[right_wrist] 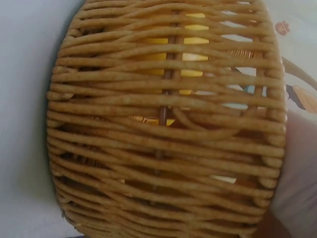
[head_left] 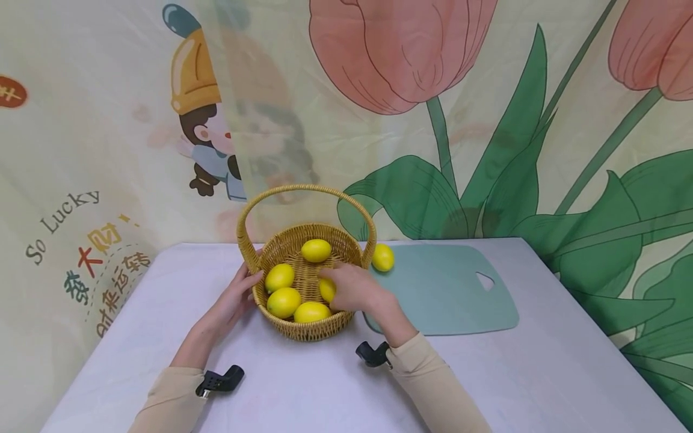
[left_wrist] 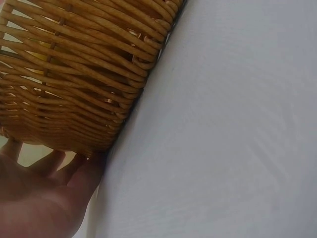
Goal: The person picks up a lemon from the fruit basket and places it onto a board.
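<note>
A round wicker basket (head_left: pixel 308 331) with a tall arched handle stands on the table with several yellow lemons (head_left: pixel 284 302) in it. Inside its right half, my right hand (head_left: pixel 354 287) holds one lemon (head_left: pixel 326 290), partly covered by the fingers. In the right wrist view the basket wall (right_wrist: pixel 163 109) fills most of the picture and hides the fingers. My left hand (head_left: pixel 237 296) is at the basket's left side, thumb near the rim. The left wrist view shows its spread fingers (left_wrist: pixel 52 161) touching the outer wall.
Right of the basket lies a pale green cutting board (head_left: pixel 433 294) with a triangular hole. Another lemon (head_left: pixel 382 257) rests at the board's far left corner, close to the basket handle. A white cloth (head_left: pixel 303 385) covers the table, and a printed curtain (head_left: pixel 281 72) hangs behind it.
</note>
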A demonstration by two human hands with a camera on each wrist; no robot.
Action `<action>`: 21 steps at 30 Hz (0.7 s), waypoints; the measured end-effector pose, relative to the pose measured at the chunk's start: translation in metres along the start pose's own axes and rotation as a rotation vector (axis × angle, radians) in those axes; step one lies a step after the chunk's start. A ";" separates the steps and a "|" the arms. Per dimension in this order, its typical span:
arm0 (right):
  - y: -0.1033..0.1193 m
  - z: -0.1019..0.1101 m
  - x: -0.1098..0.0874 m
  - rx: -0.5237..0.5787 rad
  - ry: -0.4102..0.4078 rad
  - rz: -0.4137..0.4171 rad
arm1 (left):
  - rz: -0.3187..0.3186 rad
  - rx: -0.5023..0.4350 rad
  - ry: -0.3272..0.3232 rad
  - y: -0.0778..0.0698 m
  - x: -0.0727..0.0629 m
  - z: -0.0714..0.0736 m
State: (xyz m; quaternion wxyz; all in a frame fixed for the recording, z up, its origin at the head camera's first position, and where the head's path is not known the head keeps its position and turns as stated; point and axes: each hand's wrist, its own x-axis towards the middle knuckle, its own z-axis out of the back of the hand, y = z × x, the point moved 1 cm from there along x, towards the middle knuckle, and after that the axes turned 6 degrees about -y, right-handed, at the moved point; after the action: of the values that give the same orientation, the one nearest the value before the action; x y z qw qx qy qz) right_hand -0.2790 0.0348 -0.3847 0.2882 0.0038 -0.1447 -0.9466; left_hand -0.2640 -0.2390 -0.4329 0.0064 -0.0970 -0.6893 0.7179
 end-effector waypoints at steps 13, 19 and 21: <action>-0.003 0.013 -0.013 0.090 -0.045 0.041 | -0.009 0.002 0.008 0.000 0.000 -0.001; -0.001 0.026 -0.022 0.105 -0.089 0.065 | -0.013 0.008 0.007 -0.001 0.000 0.000; 0.000 0.031 -0.025 0.113 -0.098 0.072 | -0.007 0.009 0.005 -0.001 0.000 -0.001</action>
State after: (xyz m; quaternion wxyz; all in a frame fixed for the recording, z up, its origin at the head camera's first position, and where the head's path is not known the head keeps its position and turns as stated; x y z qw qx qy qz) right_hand -0.2609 0.0574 -0.3573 0.3140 -0.0313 -0.2117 -0.9250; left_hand -0.2635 -0.2384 -0.4323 0.0110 -0.0963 -0.6865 0.7206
